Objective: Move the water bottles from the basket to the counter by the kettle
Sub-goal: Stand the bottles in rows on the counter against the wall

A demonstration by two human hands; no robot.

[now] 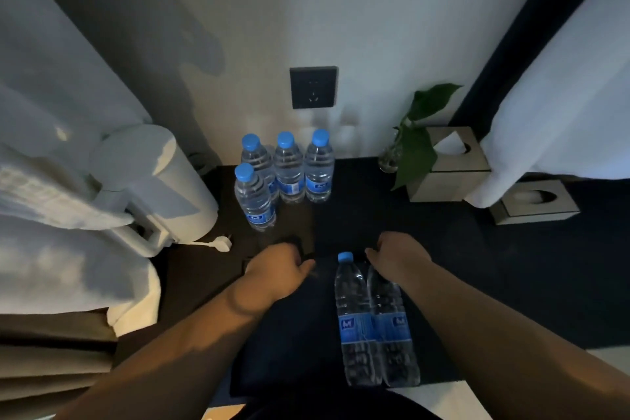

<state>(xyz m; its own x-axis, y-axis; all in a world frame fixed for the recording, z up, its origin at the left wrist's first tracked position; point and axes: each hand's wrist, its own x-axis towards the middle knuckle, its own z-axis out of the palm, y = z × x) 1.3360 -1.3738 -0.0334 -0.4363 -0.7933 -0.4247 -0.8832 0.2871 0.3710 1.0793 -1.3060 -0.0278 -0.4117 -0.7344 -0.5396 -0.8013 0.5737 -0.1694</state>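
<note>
No legible text, only blurred white logos on bottle labels [356, 327].

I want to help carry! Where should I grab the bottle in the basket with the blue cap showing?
Take that bottle round the clear shoulder just under its cap, coming from above and its left, I'd say. The second bottle sits tight against its right side, so fingers fit only on the left.
</note>
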